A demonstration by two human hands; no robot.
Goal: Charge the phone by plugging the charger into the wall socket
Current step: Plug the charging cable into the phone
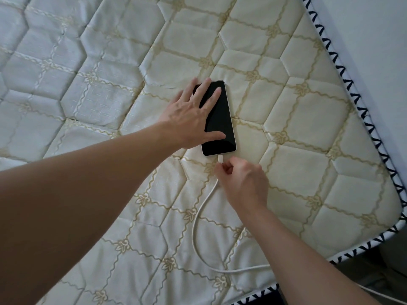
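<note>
A phone (220,128) with a dark screen lies face up on a quilted mattress (308,128). My left hand (189,115) rests flat on its left side, fingers spread across the screen. A white charging cable (198,216) runs from the phone's bottom edge, loops across the mattress and passes under my right forearm toward the lower right. The cable's connector (220,159) sits at the phone's port. My right hand (244,181) pinches the cable just behind that connector. No wall socket or charger plug is in view.
The mattress edge with black and white zigzag trim (361,111) runs down the right side and turns at the lower right corner. A pale wall (378,40) lies beyond it. Dark floor shows at the bottom right.
</note>
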